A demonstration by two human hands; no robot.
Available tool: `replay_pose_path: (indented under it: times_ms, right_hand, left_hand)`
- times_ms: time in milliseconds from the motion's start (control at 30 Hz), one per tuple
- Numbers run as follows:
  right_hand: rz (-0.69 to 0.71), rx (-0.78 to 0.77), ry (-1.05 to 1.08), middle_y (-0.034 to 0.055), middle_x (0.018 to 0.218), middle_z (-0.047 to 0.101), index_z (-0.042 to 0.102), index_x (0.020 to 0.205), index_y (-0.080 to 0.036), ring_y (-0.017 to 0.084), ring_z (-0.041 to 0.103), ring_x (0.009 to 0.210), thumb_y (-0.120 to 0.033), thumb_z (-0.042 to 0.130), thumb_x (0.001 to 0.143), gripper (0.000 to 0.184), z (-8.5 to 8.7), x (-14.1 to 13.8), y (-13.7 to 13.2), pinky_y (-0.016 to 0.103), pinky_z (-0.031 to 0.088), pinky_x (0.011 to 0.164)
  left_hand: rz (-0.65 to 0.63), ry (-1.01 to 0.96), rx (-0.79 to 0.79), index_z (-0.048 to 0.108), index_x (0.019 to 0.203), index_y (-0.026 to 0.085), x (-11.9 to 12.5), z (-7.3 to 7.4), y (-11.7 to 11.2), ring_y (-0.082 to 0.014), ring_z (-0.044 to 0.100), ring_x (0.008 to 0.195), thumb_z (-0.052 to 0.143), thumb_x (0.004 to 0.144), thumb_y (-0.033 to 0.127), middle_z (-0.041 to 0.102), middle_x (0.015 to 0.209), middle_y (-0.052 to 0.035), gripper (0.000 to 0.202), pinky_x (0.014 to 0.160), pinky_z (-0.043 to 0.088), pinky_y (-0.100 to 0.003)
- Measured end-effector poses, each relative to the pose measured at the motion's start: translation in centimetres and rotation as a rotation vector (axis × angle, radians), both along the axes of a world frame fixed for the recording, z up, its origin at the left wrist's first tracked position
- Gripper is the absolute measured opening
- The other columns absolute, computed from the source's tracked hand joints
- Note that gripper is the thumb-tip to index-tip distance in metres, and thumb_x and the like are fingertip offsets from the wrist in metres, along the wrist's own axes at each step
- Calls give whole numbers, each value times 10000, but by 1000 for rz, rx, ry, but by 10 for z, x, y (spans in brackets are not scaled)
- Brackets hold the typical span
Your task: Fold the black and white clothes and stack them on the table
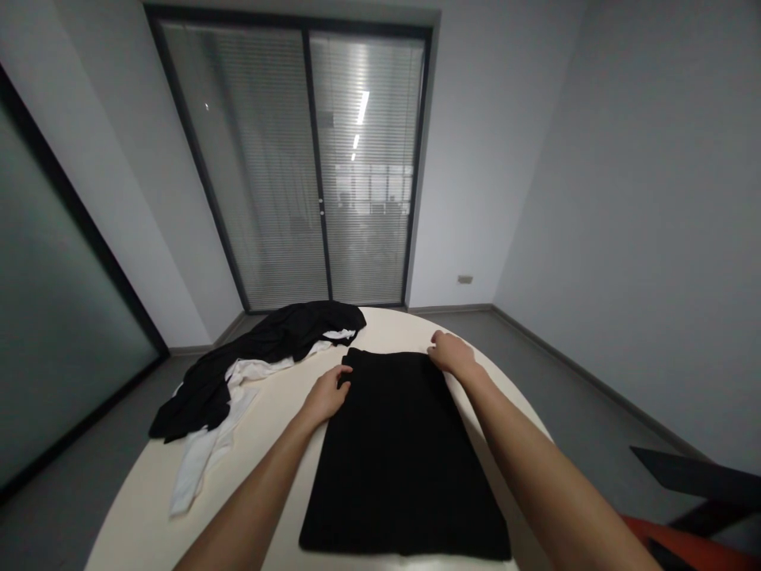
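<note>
**Both hands at the far end of a flat black cloth on a round-edged table**

The table is cream-coloured, and its far edge curves across a dim room with pale walls and a grey floor. Beyond that edge stands a wide glass partition in a dark frame, with slatted blinds across it. A frosted panel with a dark border rises on the left. Low on the wall beyond the table's far right side is a small plate. At the table's near right, a red and black object is partly cut off from view.

Along the table's far left edge lies a loose heap of black clothing, with white clothing showing beneath and beside it; one white strip reaches back toward the near left.

The black cloth lies flat, stretching from near the table's far edge toward its near side. The left hand is at the cloth's left edge, just below its far left corner, thumb and forefinger slightly parted. The right hand rests at the far right corner, its fingers bent over the edge. Whether either hand pinches the fabric, I cannot tell.
</note>
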State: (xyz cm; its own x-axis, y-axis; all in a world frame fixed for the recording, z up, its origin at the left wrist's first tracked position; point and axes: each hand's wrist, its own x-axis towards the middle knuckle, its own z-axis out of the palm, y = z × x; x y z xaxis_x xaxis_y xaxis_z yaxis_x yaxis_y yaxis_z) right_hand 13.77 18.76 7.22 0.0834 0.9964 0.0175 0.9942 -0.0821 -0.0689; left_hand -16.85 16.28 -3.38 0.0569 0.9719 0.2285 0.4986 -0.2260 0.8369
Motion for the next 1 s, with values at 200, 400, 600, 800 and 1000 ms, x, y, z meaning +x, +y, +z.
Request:
replay_pose_path:
  times_ms: [200,400,600,800,1000]
  right_hand:
    - [-23,-141,323,200,976,738,683,1082,-71,286,704,951,-355,533,912,364,-26,40,-12,334,503,771]
    - [7,-120,493,78,812,722,512,1326,-74,184,675,710,-219,520,884,465,-54,39,-27,257,480,626]
    - [93,166,721,18,843,663,560,1216,-182,169,633,716,-264,472,884,353,-70,43,-29,263,486,669]
    - [205,141,688,41,917,686,575,1269,-220,199,651,826,-375,501,936,375,-80,43,-41,313,498,785]
    - [190,-241,689,53,851,711,321,1514,-164,176,622,639,-413,555,951,659,-46,48,-77,286,481,649]
  left_hand:
    - [-33,-7,-14,758,992,220,-2,3,2,-271,713,902,688,766,247,764,967,-81,238,882,528,-396]
    - [-30,-52,39,755,996,207,0,11,-2,-257,703,872,700,762,299,749,885,-57,257,843,543,-376]
    - [-9,-95,106,697,1169,203,1,12,-1,-252,663,1066,597,848,283,717,1151,-80,346,991,489,-413]
    - [-41,-90,23,683,1172,168,-1,5,0,-274,674,1080,677,793,273,724,1152,-119,394,1011,480,-438]
    - [-71,-33,-23,635,1243,169,-9,17,-29,-281,674,1034,760,718,296,720,1089,-115,554,930,496,-389]
